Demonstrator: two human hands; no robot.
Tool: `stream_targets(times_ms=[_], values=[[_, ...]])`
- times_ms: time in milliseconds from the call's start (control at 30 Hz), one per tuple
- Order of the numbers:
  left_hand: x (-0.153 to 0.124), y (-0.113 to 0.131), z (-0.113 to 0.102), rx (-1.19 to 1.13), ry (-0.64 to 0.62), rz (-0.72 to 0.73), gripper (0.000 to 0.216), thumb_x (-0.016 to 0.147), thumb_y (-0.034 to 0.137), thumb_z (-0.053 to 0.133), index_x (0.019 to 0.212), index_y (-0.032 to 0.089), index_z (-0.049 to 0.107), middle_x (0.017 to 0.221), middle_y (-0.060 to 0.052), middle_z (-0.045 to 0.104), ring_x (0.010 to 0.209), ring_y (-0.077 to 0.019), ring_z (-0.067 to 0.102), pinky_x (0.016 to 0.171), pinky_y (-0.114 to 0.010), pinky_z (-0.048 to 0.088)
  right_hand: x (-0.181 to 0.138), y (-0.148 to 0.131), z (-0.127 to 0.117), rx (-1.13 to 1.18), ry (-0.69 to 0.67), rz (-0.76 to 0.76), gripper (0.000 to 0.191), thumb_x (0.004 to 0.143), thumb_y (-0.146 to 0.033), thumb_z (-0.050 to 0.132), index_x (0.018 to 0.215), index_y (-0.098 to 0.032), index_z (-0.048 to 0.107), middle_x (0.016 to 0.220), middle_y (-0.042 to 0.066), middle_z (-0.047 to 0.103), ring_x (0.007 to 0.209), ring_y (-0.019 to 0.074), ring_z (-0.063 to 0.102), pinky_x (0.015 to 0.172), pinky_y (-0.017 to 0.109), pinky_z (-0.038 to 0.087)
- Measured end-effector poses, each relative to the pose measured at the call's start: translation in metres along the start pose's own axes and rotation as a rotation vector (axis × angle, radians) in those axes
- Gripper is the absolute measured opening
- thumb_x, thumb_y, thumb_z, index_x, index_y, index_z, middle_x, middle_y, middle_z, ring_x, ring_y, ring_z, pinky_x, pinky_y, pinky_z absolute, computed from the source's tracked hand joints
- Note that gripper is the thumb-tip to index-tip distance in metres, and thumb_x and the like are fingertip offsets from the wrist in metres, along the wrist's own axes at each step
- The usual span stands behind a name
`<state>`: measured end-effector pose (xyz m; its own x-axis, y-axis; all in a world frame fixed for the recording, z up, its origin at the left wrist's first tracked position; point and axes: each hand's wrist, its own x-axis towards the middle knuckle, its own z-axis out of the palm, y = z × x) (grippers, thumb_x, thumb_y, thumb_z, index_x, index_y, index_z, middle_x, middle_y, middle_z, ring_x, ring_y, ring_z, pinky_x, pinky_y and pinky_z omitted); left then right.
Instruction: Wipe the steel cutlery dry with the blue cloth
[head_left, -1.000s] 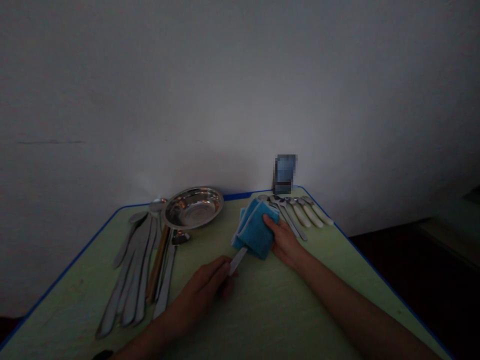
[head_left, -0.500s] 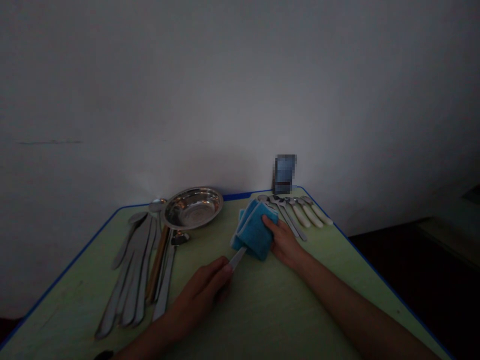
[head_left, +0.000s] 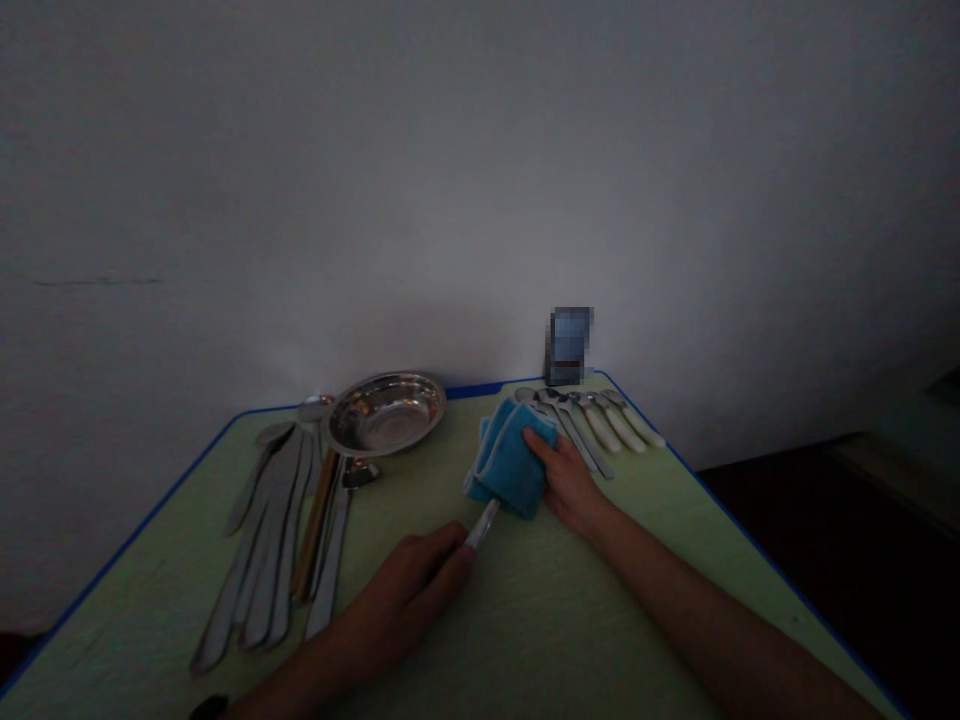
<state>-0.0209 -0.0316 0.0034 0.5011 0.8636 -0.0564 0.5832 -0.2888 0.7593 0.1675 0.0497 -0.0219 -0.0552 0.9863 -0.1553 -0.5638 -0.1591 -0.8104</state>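
My left hand (head_left: 416, 585) is closed around a utensil with a pale, flat metal handle (head_left: 482, 524). The utensil's far end is hidden in a folded blue cloth (head_left: 516, 462), so its kind does not show. My right hand (head_left: 568, 482) grips the cloth by its right side, thumb on top, and the folds wrap about the utensil's end. Both hands are above the middle of the green table (head_left: 570, 620). Just behind my right hand lie metal spoons (head_left: 576, 436) and several pieces with cream handles (head_left: 626, 432).
On the left lie several long metal utensils (head_left: 262, 560), a wooden-looking piece (head_left: 316, 525) and a small ladle (head_left: 337, 545). A shiny steel bowl (head_left: 386, 415) rests by the back edge. A blurred upright device (head_left: 568, 345) stands against the wall (head_left: 450, 200).
My left hand has shifted slightly to the right, and the handle now points up more steeply into the cloth. My right hand has hardly moved and still grips the cloth.
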Motion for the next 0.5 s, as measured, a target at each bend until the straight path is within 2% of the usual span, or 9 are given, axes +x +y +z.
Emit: stream_targets(times_ms=[100, 233, 333, 500], values=[[-0.003, -0.008, -0.001, 0.002, 0.107, 0.023, 0.033, 0.088, 0.035, 0.032, 0.061, 0.019, 0.042, 0.054, 0.006, 0.041, 0.051, -0.0113, 0.045, 0.052, -0.023, 0.032, 0.001, 0.002, -0.001, -0.042, -0.009, -0.052, 0.026, 0.064, -0.033, 0.070, 0.084, -0.018, 0.064, 0.079, 0.001, 0.070, 0.073, 0.0173, 0.064, 0.077, 0.034, 0.048], [-0.007, -0.015, -0.003, -0.120, 0.211, 0.030, 0.035, 0.086, 0.037, 0.031, 0.056, 0.021, 0.036, 0.048, 0.007, 0.034, 0.043, -0.0104, 0.038, 0.044, -0.023, 0.028, 0.001, 0.003, -0.001, -0.062, -0.007, -0.066, 0.027, 0.067, -0.039, 0.067, 0.083, -0.018, 0.064, 0.079, 0.001, 0.070, 0.077, 0.0179, 0.063, 0.078, 0.033, 0.047], [-0.008, -0.012, -0.004, -0.138, 0.218, 0.014, 0.035, 0.086, 0.038, 0.029, 0.056, 0.021, 0.036, 0.049, 0.006, 0.035, 0.044, -0.0108, 0.039, 0.045, -0.022, 0.029, -0.001, 0.002, 0.000, -0.060, 0.001, -0.049, 0.028, 0.068, -0.042, 0.065, 0.084, -0.018, 0.064, 0.079, 0.001, 0.070, 0.082, 0.0185, 0.063, 0.079, 0.033, 0.047], [-0.005, -0.006, -0.003, -0.021, 0.135, 0.046, 0.032, 0.087, 0.036, 0.029, 0.060, 0.021, 0.037, 0.051, 0.006, 0.036, 0.046, -0.0107, 0.041, 0.046, -0.022, 0.029, -0.001, 0.002, -0.003, -0.104, -0.004, -0.080, 0.027, 0.069, -0.040, 0.064, 0.086, -0.019, 0.064, 0.080, 0.001, 0.070, 0.081, 0.0175, 0.063, 0.081, 0.033, 0.046]])
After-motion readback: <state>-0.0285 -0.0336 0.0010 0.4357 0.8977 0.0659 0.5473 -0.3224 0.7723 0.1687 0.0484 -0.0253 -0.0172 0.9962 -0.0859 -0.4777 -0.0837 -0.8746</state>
